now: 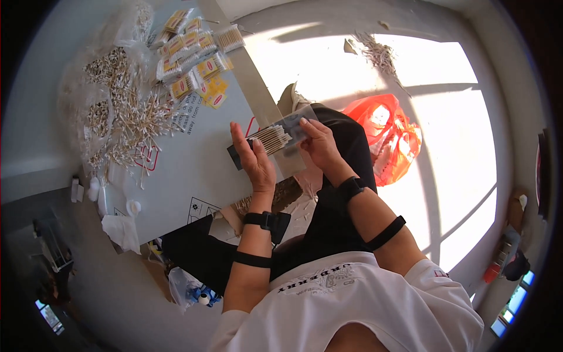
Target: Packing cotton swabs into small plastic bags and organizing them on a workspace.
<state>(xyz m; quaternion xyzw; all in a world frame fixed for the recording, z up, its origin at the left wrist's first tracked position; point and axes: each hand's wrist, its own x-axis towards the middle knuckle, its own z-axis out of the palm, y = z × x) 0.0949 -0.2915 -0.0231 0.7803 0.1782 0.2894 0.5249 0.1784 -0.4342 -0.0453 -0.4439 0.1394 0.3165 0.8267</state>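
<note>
A row of cotton swabs (271, 139) lies side by side on a dark flat strip (233, 157), at the right edge of the table. My left hand (256, 167) is over the strip with its fingers stretched out and apart, the thumb touching the near ends of the swabs. Thumb and fingers of my right hand (321, 146) pinch a clear plastic bag (302, 119) at the far ends of the swabs. How far the swabs reach into the bag is hard to tell.
Loose swabs (141, 126) spill from clear bags at the table's left. Filled swab packets (187, 44) with yellow labels pile at the back, beside loose yellow labels (214, 92). A red plastic bag (387, 135) and scattered swabs (375, 53) are on the floor to the right.
</note>
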